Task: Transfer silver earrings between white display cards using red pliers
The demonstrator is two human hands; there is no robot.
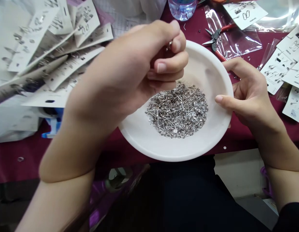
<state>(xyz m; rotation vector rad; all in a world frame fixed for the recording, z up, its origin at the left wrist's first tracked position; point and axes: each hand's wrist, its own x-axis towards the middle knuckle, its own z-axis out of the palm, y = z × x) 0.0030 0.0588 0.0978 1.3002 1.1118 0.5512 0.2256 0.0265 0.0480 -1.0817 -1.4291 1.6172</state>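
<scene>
The pile of small metal pieces (179, 111) lies in a round patch on the bottom of a white bowl (173, 153), loose bits mixed with thin bent wires that point every way, so it has no single long axis. From the curled fingers of the left hand (142, 61), the pile lies below and towards the person; that hand hangs over the bowl's far left part and hides some of the rim, though how high above the pile it is I cannot tell. Its thumb and fingers are closed, with a small metal piece (169, 46) showing in the curl; whether more sits inside the palm is hidden. The right hand (251, 90) grips the bowl's right rim, thumb on the inner wall and index finger along the outside, the other fingers mostly out of sight. The left is thus nearer the pile, while the right touches only the bowl. Beyond the bowl, red-handled pliers (215, 39) lie on a clear plastic bag (247, 43), near a bottle (183, 9). Cards (87, 19) holding small metal items heap at the left, and more white cards (272, 71) lie at the right, on dark red cloth (16, 169).
</scene>
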